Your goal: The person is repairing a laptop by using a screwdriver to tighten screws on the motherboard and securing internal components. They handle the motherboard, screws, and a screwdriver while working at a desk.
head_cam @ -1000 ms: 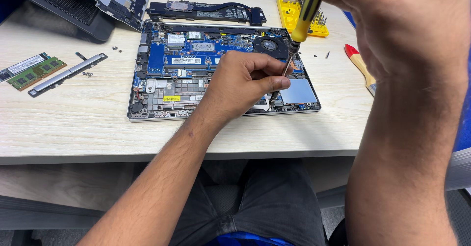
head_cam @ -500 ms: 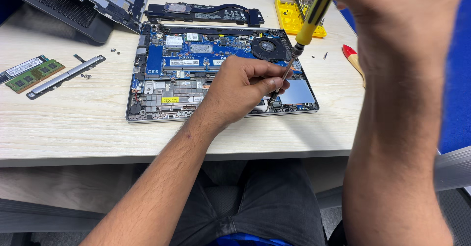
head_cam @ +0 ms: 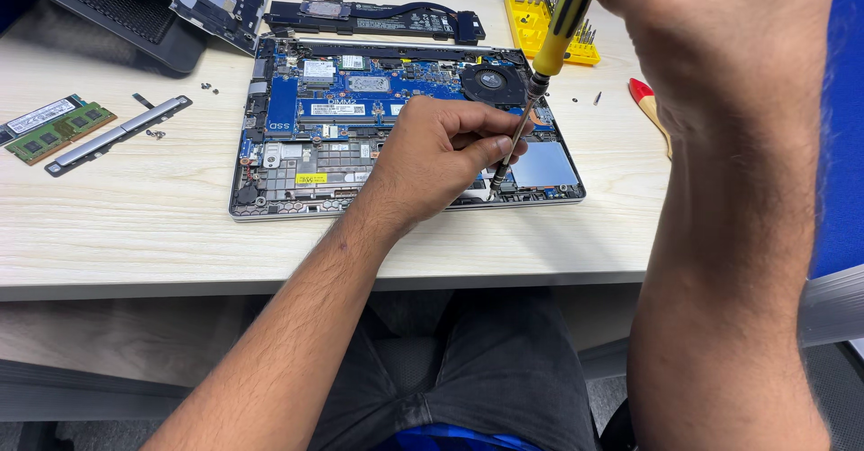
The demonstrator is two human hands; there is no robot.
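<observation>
Screwdriver [head_cam: 540, 73] now steeper in right hand [head_cam: 720, 46]; left hand [head_cam: 441, 158] fingers pinch its shaft.

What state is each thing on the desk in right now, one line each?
Laptop base: bottom cover off, circuit board bare.
Screwdriver: tilted, tip down in the laptop base.
Right hand: gripping the screwdriver handle.
Left hand: resting on the base, fingers at the shaft.
Memory modules: removed, flat on the desk.

Green memory modules [head_cam: 56, 127], perhaps battery [head_cam: 373, 19], yellow bit case [head_cam: 531, 28]
</observation>
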